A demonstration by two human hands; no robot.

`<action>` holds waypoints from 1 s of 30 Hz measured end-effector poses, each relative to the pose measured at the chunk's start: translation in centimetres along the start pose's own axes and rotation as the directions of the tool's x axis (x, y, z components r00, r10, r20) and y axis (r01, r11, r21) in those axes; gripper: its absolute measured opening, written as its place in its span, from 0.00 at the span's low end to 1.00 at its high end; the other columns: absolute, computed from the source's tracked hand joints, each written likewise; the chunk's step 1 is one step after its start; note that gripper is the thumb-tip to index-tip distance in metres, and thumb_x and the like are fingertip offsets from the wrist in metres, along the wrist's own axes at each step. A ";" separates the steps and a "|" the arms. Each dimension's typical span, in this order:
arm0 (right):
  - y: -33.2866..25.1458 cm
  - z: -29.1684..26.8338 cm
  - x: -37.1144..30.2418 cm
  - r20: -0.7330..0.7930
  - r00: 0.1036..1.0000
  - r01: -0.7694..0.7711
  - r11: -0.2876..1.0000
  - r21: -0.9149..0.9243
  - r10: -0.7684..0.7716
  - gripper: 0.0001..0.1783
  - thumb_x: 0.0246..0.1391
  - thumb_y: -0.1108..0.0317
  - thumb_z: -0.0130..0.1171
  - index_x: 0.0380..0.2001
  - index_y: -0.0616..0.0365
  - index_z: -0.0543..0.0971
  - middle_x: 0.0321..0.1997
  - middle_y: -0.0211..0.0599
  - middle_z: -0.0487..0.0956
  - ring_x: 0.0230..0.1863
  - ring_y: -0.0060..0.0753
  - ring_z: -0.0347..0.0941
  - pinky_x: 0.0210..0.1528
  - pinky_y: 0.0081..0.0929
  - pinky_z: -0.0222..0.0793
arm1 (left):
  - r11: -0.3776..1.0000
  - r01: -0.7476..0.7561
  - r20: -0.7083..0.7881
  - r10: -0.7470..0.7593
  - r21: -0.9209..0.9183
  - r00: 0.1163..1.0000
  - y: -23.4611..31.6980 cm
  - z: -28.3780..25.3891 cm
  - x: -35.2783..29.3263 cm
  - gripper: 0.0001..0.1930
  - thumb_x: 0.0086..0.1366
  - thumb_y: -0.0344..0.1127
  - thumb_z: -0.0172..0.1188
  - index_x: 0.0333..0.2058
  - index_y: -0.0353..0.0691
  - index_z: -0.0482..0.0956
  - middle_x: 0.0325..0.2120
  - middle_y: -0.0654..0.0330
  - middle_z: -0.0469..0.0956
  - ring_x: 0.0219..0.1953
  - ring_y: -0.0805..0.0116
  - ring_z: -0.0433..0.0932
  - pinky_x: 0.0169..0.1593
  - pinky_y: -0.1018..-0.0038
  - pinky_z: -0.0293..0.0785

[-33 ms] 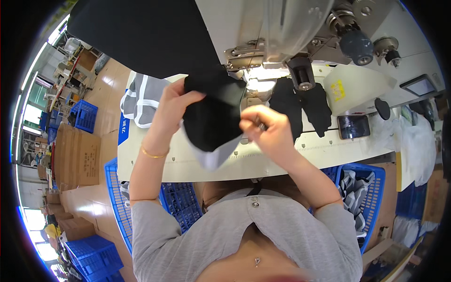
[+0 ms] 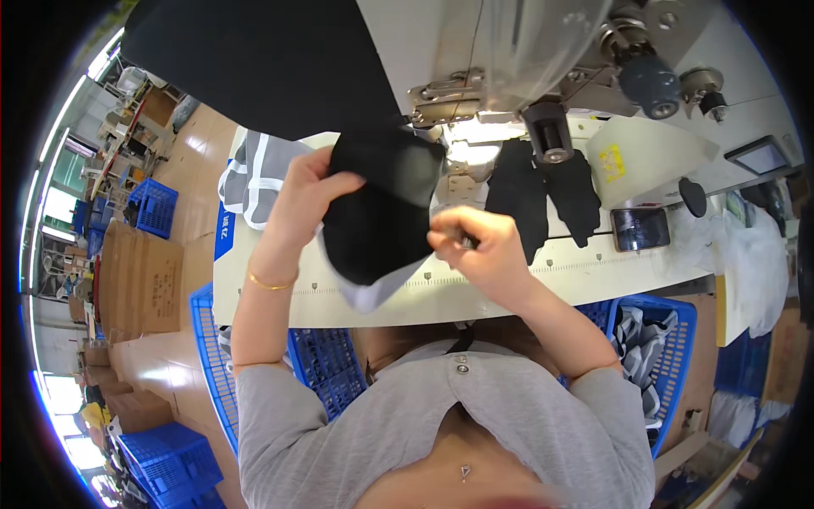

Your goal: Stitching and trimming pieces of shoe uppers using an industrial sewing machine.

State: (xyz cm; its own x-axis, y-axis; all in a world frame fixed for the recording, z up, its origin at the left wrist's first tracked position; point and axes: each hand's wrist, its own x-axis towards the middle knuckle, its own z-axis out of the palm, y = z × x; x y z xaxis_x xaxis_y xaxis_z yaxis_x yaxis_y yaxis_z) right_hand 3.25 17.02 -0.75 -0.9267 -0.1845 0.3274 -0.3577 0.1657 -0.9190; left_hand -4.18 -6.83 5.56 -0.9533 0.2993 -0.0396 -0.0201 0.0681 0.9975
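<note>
Centre: curved black fabric piece with pale grey underside [image 2: 377,229]; lower pale rim blurred. Left hand [image 2: 307,193]: fingers mostly hidden behind the cloth. Right hand [image 2: 487,246]: small dark item [image 2: 467,242] within its curl, too small to identify; fingertip contact with the cloth unclear. Upper left: large flat matte-black panel [image 2: 254,64], cropped by top edge. Right of centre, low: blue slatted plastic basket [image 2: 681,360], partly hidden under cream-white tabletop [image 2: 568,276].

Fabric [image 2: 377,233] between hands [image 2: 302,197] [image 2: 485,250], over table [image 2: 449,303]; cloth pieces [image 2: 515,199] right, bundle [image 2: 264,174] left, crates [image 2: 677,373] below
</note>
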 end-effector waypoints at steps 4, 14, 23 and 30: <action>-0.4 0.1 -0.2 -0.106 0.965 0.230 0.968 -0.101 -0.240 0.28 0.43 0.78 0.68 0.51 0.58 0.75 0.49 0.41 0.76 0.31 0.32 0.75 0.36 0.27 0.73 | 0.946 0.033 0.087 -0.064 0.321 0.994 -0.7 -0.3 -2.6 0.09 0.56 0.24 0.57 0.35 0.26 0.81 0.26 0.63 0.81 0.30 0.79 0.76 0.35 0.80 0.73; 3.3 -4.1 -3.0 0.429 0.890 0.197 0.979 -0.054 -0.155 0.22 0.42 0.77 0.66 0.45 0.60 0.80 0.39 0.35 0.82 0.29 0.32 0.78 0.33 0.26 0.74 | 0.803 -0.168 0.124 0.118 0.571 0.985 -3.7 1.9 -3.8 0.09 0.58 0.21 0.54 0.36 0.32 0.82 0.24 0.62 0.75 0.28 0.76 0.72 0.33 0.77 0.67; 2.5 0.3 -2.3 0.013 0.988 0.155 0.965 -0.214 -0.155 0.07 0.52 0.74 0.66 0.32 0.65 0.78 0.33 0.39 0.78 0.28 0.34 0.75 0.30 0.24 0.71 | 0.642 -0.358 0.351 0.144 0.678 0.925 -4.6 6.7 -5.0 0.22 0.47 0.18 0.53 0.44 0.35 0.79 0.42 0.49 0.75 0.48 0.49 0.74 0.49 0.63 0.73; 5.3 -0.3 -4.0 -0.013 0.998 -0.068 0.997 -0.041 0.067 0.11 0.61 0.70 0.60 0.28 0.66 0.75 0.24 0.31 0.73 0.24 0.20 0.71 0.26 0.22 0.67 | 0.582 -0.477 0.463 0.185 0.659 0.867 -8.1 4.8 -4.5 0.18 0.46 0.15 0.50 0.38 0.31 0.78 0.39 0.50 0.80 0.38 0.50 0.77 0.46 0.66 0.73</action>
State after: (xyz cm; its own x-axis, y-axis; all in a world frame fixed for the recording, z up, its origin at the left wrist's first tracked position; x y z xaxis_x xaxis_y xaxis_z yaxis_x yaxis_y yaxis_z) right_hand 4.99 18.96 -6.88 -0.9500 -0.1607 0.2676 -0.2985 0.2172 -0.9294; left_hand 1.72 -4.18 -2.62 -0.6902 0.7130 0.1231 0.6412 0.5239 0.5607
